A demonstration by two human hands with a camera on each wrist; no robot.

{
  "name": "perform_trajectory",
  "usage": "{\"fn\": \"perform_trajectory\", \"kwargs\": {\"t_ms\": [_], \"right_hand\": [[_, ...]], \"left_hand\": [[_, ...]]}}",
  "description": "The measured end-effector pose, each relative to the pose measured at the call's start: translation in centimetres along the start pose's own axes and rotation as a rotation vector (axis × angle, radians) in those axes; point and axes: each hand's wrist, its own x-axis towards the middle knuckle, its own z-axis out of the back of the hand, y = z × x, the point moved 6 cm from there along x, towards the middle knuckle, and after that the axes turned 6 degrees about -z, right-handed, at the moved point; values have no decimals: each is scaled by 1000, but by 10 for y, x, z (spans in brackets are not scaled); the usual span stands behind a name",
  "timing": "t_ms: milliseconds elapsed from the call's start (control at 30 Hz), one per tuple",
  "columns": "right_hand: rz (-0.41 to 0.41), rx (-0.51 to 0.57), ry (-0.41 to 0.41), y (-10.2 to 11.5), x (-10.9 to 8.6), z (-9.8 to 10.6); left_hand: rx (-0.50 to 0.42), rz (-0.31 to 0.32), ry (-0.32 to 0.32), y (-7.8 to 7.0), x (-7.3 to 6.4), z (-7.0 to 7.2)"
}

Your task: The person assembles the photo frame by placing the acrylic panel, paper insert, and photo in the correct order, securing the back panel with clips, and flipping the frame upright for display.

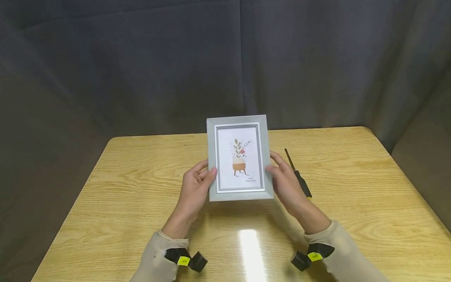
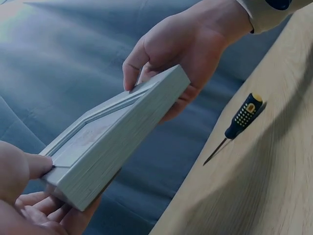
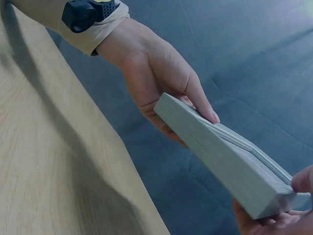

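Observation:
A light grey picture frame [image 1: 240, 197] with a silver inner border is held up above the table, its front turned toward me. Behind its pane is a print of a potted plant [image 1: 239, 164]. My left hand [image 1: 193, 188] grips the left side low down, thumb on the front and fingers behind. On the opposite side my right hand [image 1: 287, 186] pinches the edge in the same way. Both wrist views show the thick side of the picture frame [image 2: 127, 139], with the fingers partly hidden beneath it.
A screwdriver [image 1: 302, 184] with a black and yellow handle lies on the wooden table [image 1: 141, 176], just beyond my right hand. Dark grey cloth [image 1: 158, 70] hangs behind the table. Each sleeve carries a black wrist camera [image 1: 198, 261].

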Motion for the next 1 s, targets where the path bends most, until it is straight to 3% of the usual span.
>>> {"fn": "perform_trajectory", "kwargs": {"t_ms": [200,567,733,1000], "right_hand": [[-1,-107,-17,-8,6,2],[48,-254,-2,-19,13,9],[58,-277,-2,-24,17,11],[30,-382,-55,-34,23,18]], "left_hand": [[57,0,-60,3,2,3],[112,-51,-73,12,7,8],[178,-26,-42,18,9,9],[260,31,65,29,12,6]]}}
